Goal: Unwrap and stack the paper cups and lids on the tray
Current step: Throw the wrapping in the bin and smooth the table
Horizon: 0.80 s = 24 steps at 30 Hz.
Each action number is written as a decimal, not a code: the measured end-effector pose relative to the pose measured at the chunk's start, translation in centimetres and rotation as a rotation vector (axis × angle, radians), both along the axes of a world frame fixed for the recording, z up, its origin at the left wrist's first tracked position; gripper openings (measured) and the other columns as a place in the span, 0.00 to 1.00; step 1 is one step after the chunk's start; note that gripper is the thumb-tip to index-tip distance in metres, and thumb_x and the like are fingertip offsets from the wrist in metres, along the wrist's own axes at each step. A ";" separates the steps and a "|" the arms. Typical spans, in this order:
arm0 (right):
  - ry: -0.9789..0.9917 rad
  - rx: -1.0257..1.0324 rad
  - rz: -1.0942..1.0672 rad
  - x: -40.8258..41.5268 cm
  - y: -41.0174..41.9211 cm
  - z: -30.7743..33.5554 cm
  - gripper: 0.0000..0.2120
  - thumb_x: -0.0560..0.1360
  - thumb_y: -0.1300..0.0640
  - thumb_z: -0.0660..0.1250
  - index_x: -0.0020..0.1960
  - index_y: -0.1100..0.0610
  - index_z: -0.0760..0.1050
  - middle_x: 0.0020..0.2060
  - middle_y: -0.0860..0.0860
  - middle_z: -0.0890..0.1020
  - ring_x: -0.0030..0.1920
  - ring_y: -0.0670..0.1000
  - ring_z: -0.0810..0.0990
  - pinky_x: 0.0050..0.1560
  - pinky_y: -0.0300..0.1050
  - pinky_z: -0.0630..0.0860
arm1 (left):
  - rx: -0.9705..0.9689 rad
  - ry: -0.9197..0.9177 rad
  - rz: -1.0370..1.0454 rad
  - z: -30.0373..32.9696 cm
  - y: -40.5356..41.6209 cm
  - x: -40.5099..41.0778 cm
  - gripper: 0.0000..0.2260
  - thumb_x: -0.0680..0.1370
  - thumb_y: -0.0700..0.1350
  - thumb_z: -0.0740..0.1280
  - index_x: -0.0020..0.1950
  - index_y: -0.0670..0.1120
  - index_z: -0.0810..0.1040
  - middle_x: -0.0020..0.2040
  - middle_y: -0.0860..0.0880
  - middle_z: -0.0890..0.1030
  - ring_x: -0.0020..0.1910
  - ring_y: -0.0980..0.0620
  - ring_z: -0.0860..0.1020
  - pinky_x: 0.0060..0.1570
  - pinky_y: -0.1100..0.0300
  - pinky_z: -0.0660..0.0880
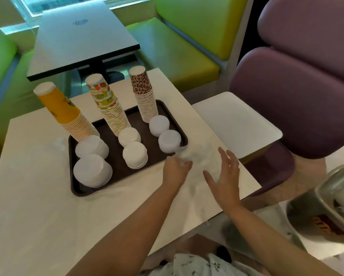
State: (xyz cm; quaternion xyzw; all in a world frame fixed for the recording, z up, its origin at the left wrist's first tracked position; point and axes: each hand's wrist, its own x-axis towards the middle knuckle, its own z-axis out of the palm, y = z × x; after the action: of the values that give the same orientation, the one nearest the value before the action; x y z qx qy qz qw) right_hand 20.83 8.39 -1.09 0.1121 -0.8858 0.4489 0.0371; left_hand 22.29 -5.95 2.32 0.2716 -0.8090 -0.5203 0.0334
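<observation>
A dark brown tray (pixel 115 162) holds three upside-down cup stacks: orange (pixel 61 110), fruit-print (pixel 107 104) and leopard-print (pixel 144 92). In front of them stand several stacks of white lids, such as the lid stack (pixel 92 170) at the near left and the lid stack (pixel 169 140) at the right. Clear plastic wrap (pixel 201 156) lies crumpled on the table just right of the tray. My left hand (pixel 176 170) grips the wrap's left side. Fingers spread, my right hand (pixel 224 176) hovers at the wrap's right side.
A white tray (pixel 236 122) rests on the purple chair (pixel 298 100) to the right. A metal bin (pixel 326 206) with a swing lid stands at the lower right. Another table (pixel 81 36) and green benches lie behind.
</observation>
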 end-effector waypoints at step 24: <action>-0.377 -0.799 -0.231 -2.9 15.0 5.2 0.16 0.77 0.68 0.61 0.62 0.56 0.75 0.53 0.53 0.83 0.55 0.54 0.81 0.56 0.52 0.78 | 0.348 0.023 -0.655 3.4 13.3 -8.2 0.15 0.70 0.33 0.73 0.54 0.44 0.78 0.50 0.49 0.81 0.48 0.51 0.80 0.47 0.58 0.80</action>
State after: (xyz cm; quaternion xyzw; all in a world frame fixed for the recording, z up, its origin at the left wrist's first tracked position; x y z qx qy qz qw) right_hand 17.91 23.36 4.07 -0.0941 -0.6413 0.7607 -0.0348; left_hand 14.07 7.39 5.74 -0.0060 -0.7521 -0.6361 -0.1725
